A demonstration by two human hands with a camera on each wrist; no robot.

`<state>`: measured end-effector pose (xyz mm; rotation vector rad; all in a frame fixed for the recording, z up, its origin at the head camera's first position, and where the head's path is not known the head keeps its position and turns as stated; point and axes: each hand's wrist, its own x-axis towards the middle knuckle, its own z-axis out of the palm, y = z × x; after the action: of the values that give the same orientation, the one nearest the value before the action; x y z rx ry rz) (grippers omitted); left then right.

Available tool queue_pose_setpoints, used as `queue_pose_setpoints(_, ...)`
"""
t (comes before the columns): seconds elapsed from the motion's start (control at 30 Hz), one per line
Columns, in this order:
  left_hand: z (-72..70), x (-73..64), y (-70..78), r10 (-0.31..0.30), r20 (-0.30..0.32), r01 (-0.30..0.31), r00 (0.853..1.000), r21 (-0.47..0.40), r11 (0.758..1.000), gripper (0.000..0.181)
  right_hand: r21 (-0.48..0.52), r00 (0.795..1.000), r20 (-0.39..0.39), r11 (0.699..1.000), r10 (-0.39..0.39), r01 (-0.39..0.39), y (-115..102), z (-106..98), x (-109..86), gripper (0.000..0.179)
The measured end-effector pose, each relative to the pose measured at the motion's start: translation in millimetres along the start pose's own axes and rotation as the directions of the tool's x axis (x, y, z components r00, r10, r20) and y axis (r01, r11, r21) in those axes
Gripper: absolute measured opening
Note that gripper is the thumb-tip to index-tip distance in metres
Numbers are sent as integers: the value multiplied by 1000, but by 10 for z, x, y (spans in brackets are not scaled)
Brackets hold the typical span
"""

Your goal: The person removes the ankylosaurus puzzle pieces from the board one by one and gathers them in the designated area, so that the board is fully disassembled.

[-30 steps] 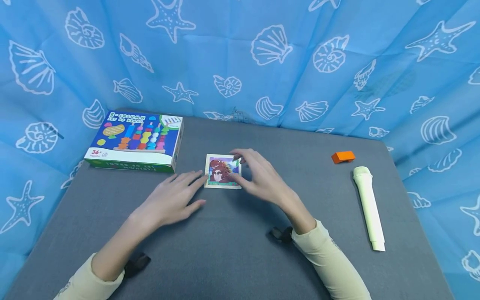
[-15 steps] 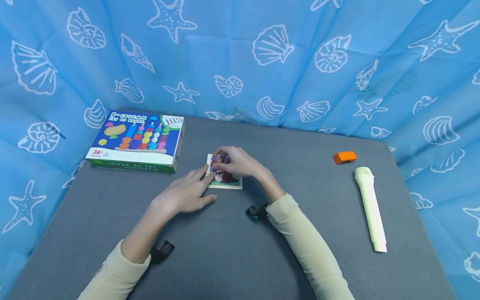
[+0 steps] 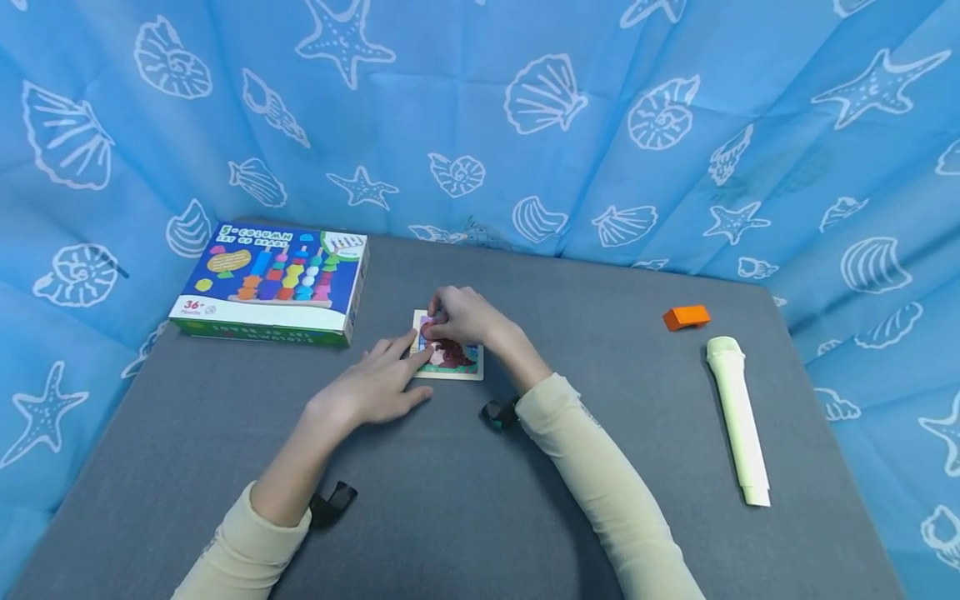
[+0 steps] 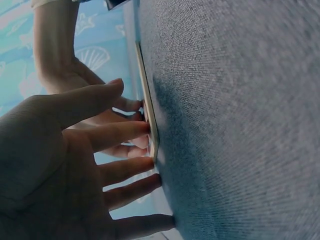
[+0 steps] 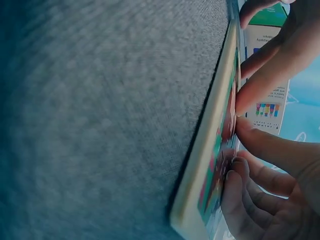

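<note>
A small square dinosaur picture board (image 3: 459, 357) with a pale wooden rim, like a child's jigsaw puzzle, lies flat on the grey table. My left hand (image 3: 371, 387) has its fingers spread and nearly straight, fingertips at the board's left edge and on the picture. Over the upper left part of the picture is my right hand (image 3: 468, 317), its fingers curled and its thumb below them. In the right wrist view, thumb (image 5: 267, 145) and fingertips meet the picture's surface close to the left fingertips. I cannot tell whether the right fingers pinch a piece.
A bead-set box (image 3: 262, 283) stands at the back left. Toward the right are an orange block (image 3: 686, 317) and a pale yellow-green toy microphone (image 3: 737, 421). A blue shell-print curtain (image 3: 480, 108) hangs behind the table (image 3: 420, 500).
My right hand has moved left from the board's right edge to its upper left part, fingers drawn closer together. The left hand has slid slightly right onto the picture. The board stays put.
</note>
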<state>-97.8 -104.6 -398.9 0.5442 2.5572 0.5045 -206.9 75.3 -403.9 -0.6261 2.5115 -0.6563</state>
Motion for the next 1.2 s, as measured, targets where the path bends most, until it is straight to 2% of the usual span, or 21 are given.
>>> queue_pose_setpoints(0.2,14,8,3,9,-2,-9,1000,-25,1000,67,-20,1000,-8,1000,9,-9,10,19,2,27)
queue_pose_setpoints(0.43,14,-32,32,16,-13,-16,1000,-68,998,68,8,999,14,999,-34,33,62,30,1,20)
queue_pose_setpoints(0.7,26,0,20,7,-11,-7,1000,-49,999,66,50,999,-39,998,-29,31,95,22,19,23)
queue_pose_setpoints(0.93,1,-24,30,10,-9,-11,1000,-72,997,67,-8,998,-32,999,-50,50,39,-11,27,25)
queue_pose_setpoints(1.2,4,-5,-3,6,6,-6,1000,-60,998,68,-57,997,-24,996,-73,72,24,-20,33,24)
